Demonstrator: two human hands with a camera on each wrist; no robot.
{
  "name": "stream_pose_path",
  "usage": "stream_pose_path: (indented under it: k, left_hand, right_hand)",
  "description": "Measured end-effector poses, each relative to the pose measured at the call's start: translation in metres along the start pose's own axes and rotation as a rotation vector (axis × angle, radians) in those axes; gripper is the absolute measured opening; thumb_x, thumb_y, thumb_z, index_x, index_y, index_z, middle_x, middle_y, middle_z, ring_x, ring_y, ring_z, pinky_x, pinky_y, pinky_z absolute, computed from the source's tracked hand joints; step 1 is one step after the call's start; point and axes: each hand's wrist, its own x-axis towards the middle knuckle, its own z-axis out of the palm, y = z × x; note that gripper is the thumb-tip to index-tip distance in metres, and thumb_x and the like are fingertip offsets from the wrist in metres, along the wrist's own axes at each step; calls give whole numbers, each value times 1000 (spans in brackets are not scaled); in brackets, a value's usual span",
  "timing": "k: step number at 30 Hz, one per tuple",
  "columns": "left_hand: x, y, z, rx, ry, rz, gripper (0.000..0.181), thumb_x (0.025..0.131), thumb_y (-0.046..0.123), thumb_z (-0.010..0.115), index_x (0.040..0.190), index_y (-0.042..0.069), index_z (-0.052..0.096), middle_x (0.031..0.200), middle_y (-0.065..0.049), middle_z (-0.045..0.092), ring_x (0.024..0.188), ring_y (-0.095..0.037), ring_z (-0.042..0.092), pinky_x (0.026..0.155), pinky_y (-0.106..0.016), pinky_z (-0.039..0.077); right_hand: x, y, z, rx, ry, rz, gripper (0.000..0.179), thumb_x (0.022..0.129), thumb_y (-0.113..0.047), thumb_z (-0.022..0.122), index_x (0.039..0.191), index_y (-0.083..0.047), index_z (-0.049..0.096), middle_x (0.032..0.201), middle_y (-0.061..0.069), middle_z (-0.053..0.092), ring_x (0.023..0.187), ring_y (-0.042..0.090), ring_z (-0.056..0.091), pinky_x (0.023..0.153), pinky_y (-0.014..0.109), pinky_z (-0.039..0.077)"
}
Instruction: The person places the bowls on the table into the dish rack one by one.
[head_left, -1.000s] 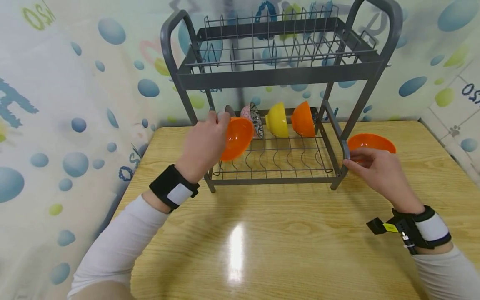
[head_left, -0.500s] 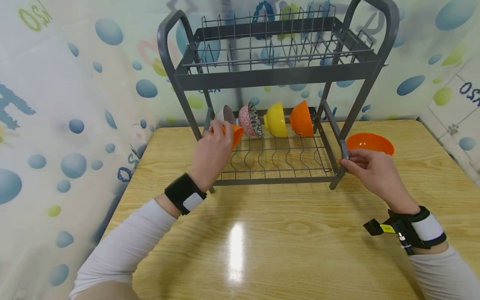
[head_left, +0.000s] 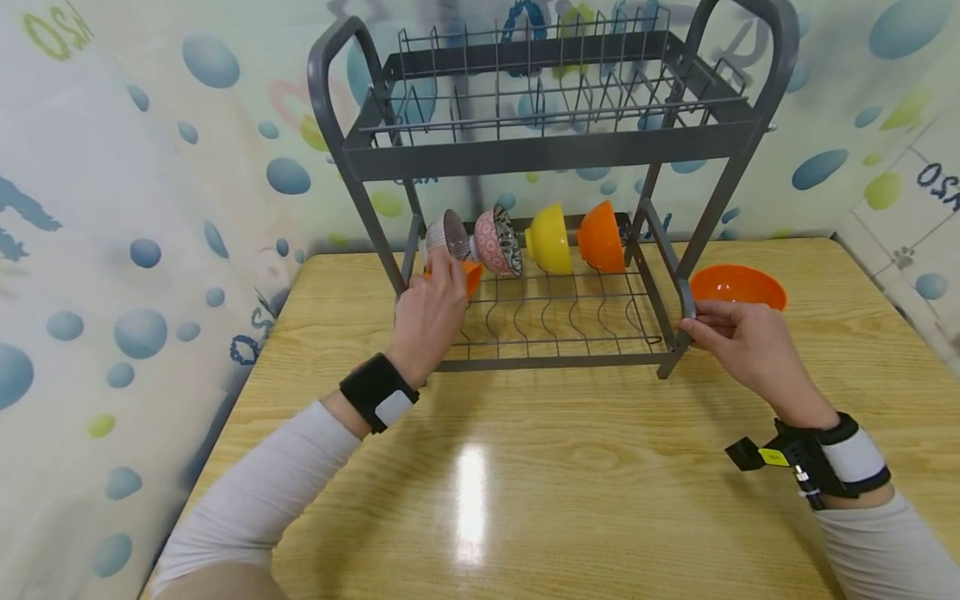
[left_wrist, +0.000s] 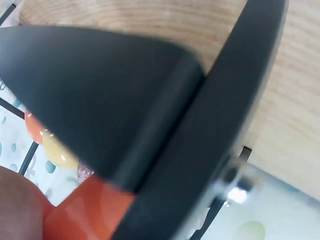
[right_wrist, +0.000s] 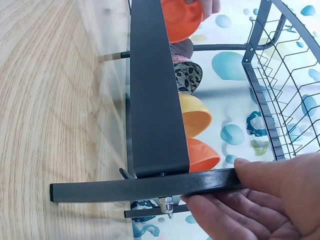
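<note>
My left hand (head_left: 431,312) grips an orange bowl (head_left: 472,275) at the left end of the dish rack's lower tier. The bowl is tipped on its side, mostly hidden behind the fingers; its inside faces right. In the right wrist view the same orange bowl (right_wrist: 181,22) shows beside the rack's dark front bar (right_wrist: 155,95). My right hand (head_left: 750,354) pinches the right side bar of the two-tier grey rack (head_left: 555,152) between thumb and fingers. Behind the held bowl, a grey-striped bowl (head_left: 452,233), a pink patterned bowl (head_left: 493,242), a yellow bowl (head_left: 551,240) and another orange bowl (head_left: 602,239) stand on edge in a row.
Another orange bowl (head_left: 738,285) rests on the wooden table (head_left: 585,467) to the right of the rack, just beyond my right hand. The upper wire tier (head_left: 540,100) overhangs the row of bowls. A patterned wall (head_left: 187,167) closes in the back and left.
My left hand has brought the orange bowl into the lower tier, turning it from facing me to edge-on and lowering it slightly. The right hand keeps its hold on the rack.
</note>
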Motion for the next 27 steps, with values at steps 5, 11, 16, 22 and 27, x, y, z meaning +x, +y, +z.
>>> stream_pose_path:
  k: [5, 11, 16, 22, 27]
  left_hand:
    - [-4, 1, 3, -24, -10, -21, 27, 96, 12, 43, 103, -10, 56, 89, -16, 52, 42, -17, 38, 36, -26, 41]
    - [-8, 2, 4, -43, -9, -47, 27, 96, 7, 37, 104, -11, 54, 84, -14, 48, 41, -16, 37, 35, -26, 40]
    - [-10, 3, 5, -106, 4, -74, 28, 92, 11, 46, 110, -11, 52, 84, -14, 48, 43, -18, 42, 36, -27, 43]
    - [-10, 4, 4, -204, -12, -116, 27, 89, 13, 53, 108, -7, 50, 88, -16, 48, 44, -21, 48, 40, -32, 47]
    - [-7, 7, 1, -224, -14, -153, 24, 94, 12, 47, 104, -9, 53, 85, -17, 49, 42, -20, 46, 39, -32, 46]
  right_hand:
    - [0, -1, 0, 4, 2, 21, 39, 91, -29, 64, 114, 1, 67, 97, 20, 73, 74, 17, 71, 59, 14, 50]
    - [-1, -2, 0, 10, -1, 36, 41, 91, -32, 62, 115, 1, 67, 96, 18, 73, 75, 15, 71, 60, 14, 50]
    - [-1, -1, 1, 5, -8, 53, 43, 91, -34, 61, 116, 0, 67, 97, 18, 74, 76, 19, 71, 61, 16, 51]
    - [-1, 0, 1, 9, -9, 56, 43, 91, -34, 61, 117, -1, 67, 97, 17, 74, 76, 19, 71, 61, 15, 51]
    - [-1, 0, 1, 7, -7, 47, 42, 92, -35, 61, 116, -1, 67, 97, 17, 74, 76, 18, 71, 61, 15, 51]
